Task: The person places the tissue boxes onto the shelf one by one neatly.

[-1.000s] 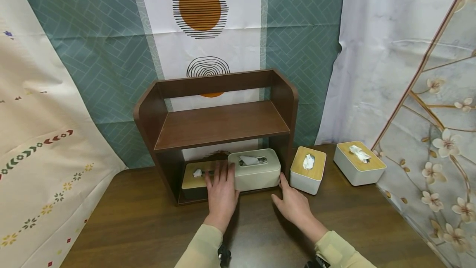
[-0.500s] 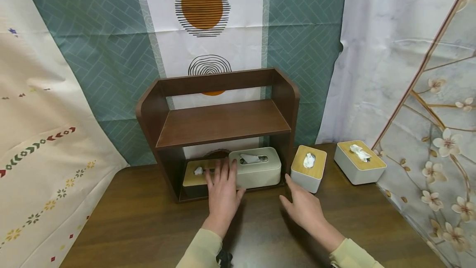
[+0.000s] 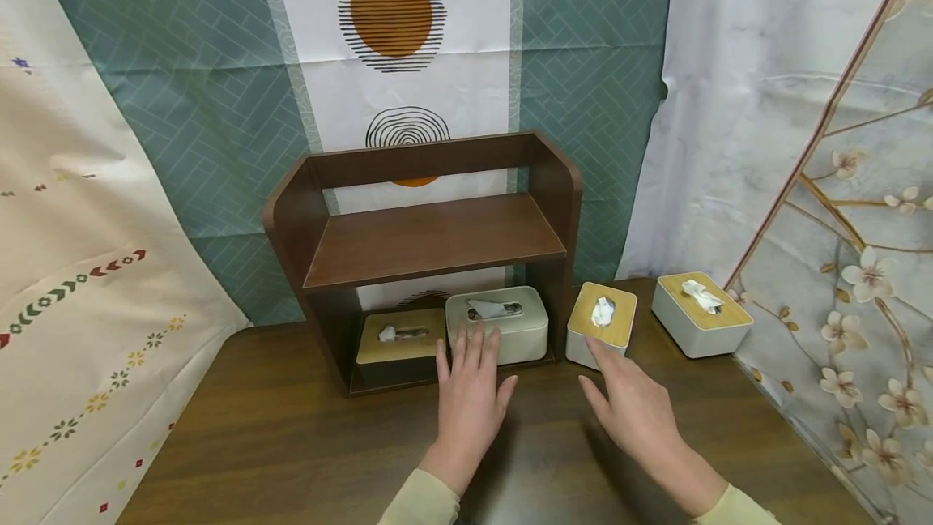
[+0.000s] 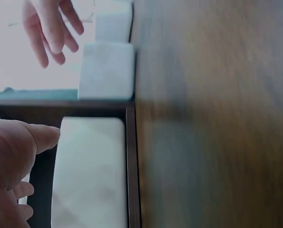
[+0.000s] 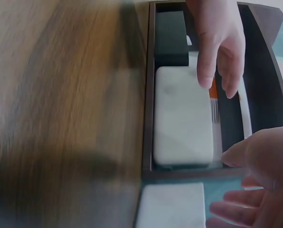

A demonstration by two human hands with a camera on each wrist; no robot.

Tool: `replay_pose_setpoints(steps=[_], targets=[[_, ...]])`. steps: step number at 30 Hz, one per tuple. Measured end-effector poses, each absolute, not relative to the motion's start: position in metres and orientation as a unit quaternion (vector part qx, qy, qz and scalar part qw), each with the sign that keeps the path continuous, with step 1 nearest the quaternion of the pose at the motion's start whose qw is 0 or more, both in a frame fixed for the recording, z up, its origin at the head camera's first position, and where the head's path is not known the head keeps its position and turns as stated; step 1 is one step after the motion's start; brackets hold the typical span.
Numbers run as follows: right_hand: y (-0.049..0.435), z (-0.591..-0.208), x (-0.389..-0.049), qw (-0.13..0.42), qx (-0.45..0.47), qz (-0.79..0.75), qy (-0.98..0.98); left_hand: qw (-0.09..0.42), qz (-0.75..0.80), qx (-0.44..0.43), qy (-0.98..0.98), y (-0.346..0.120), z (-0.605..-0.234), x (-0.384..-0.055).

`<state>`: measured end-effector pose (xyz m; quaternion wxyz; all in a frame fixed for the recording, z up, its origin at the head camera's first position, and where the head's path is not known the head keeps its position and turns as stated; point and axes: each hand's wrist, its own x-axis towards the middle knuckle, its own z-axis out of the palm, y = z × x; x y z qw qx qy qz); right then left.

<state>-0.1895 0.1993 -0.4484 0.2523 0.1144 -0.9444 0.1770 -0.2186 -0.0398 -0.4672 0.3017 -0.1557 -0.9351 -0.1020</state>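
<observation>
My left hand [image 3: 470, 399], fingers spread and straight, is in front of a pale grey-green tissue box [image 3: 535, 343] on the lower shelf; its fingertips overlap the box's front in the head view. To the left of that box sits a dark tissue box with a wooden lid [image 3: 401, 347]. My right hand [image 3: 636, 407] reaches with extended fingers towards a small white tissue box with a wooden lid [image 3: 579, 322], index fingertip overlapping its front. Neither hand holds anything. In the right wrist view, the pale box [image 5: 181, 118] and the dark box [image 5: 170, 38] line up along the shelf's front edge.
The brown two-tier wooden shelf [image 3: 437, 237] stands at the back of the wooden table [image 3: 291, 444]. Another white tissue box with a wooden lid [image 3: 700, 339] is further right, beside a floral curtain [image 3: 867, 330]. A patterned cloth [image 3: 204, 104] hangs behind.
Both hands have moved right. The left has come off the space before the dark box to the pale box; the right has left the pale box's right end for the small white box.
</observation>
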Motion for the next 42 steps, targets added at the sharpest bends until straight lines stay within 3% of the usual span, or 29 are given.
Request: replay_pose_setpoints(steps=[7, 21, 27, 37, 42], targets=[[0.220, -0.442, -0.192, 0.290, 0.123, 0.164, -0.935, 0.288, -0.092, -0.176, -0.937, -0.016, -0.467, -0.207], [0.271, -0.441, -0.229, 0.283, 0.165, 0.129, -0.936, 0.234, -0.100, -0.219, -0.942, 0.042, -0.468, -0.195], [0.289, -0.439, -0.259, 0.249, 0.164, 0.122, -0.947, 0.227, -0.100, -0.233, -0.940, 0.064, -0.465, -0.197], [0.302, -0.440, -0.288, 0.147, 0.148, 0.095, -0.973, 0.209, -0.086, -0.244, -0.943, 0.091, -0.470, -0.201], [0.306, -0.442, -0.300, 0.129, 0.151, 0.094, -0.976, 0.219, -0.083, -0.248, -0.940, 0.099, -0.471, -0.208]])
